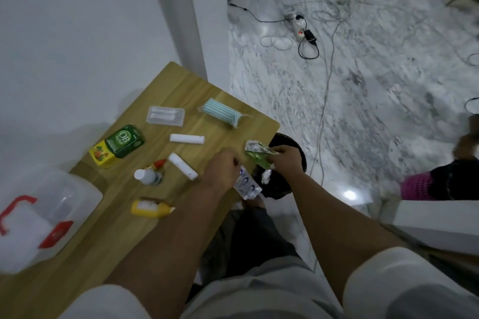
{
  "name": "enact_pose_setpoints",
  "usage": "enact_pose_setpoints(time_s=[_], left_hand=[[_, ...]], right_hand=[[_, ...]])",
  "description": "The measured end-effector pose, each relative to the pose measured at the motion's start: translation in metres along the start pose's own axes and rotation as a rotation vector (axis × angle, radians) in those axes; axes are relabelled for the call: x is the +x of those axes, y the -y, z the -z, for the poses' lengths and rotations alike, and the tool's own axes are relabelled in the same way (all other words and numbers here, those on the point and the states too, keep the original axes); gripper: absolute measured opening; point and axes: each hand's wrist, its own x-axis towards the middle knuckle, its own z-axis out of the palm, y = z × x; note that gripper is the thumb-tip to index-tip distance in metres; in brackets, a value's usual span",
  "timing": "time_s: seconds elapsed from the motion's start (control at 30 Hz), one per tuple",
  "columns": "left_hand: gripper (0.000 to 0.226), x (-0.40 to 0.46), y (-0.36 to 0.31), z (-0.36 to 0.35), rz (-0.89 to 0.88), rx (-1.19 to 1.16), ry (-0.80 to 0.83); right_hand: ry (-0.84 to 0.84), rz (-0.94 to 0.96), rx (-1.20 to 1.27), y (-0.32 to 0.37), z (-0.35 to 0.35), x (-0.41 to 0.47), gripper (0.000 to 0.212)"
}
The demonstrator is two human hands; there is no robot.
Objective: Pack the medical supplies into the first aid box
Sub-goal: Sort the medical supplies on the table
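while the first aid box (pixel 39 215) sits lidded at the wooden table's (pixel 90 254) near-left end, a green wrapper (pixel 256 156) is pinched by the right hand (pixel 285 160) over its right edge, and a white-blue sachet (pixel 246 186) is gripped by the left hand (pixel 223 171) just beside.

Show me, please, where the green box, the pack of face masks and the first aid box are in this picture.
green box (pixel 126 140): head view, on its printed top face.
pack of face masks (pixel 222 111): head view, on the middle of the blue pleated stack.
first aid box (pixel 77 195): head view, on its clear lid near the right corner.
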Motion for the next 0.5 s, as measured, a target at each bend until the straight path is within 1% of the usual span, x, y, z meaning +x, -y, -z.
enact_pose_setpoints(time_s=[0.1, 0.23, 0.4, 0.5], left_hand=[[0.013, 0.003, -0.031, -0.014, -0.043, -0.021, 0.029], [0.019, 0.015, -0.067, -0.042, -0.013, 0.010, 0.057], [0.021, 0.046, -0.088, -0.095, -0.041, 0.093, 0.152], [0.016, 0.074, -0.094, -0.127, -0.059, 0.148, 0.202]], right_hand=[[-0.098, -0.058, 0.098, -0.027, 0.027, -0.003, 0.022], [-0.192, -0.219, 0.186, -0.068, 0.054, 0.006, 0.020], [-0.205, -0.316, 0.198, -0.103, 0.059, 0.035, 0.013], [-0.171, -0.303, 0.155, -0.116, 0.057, 0.063, 0.019]])
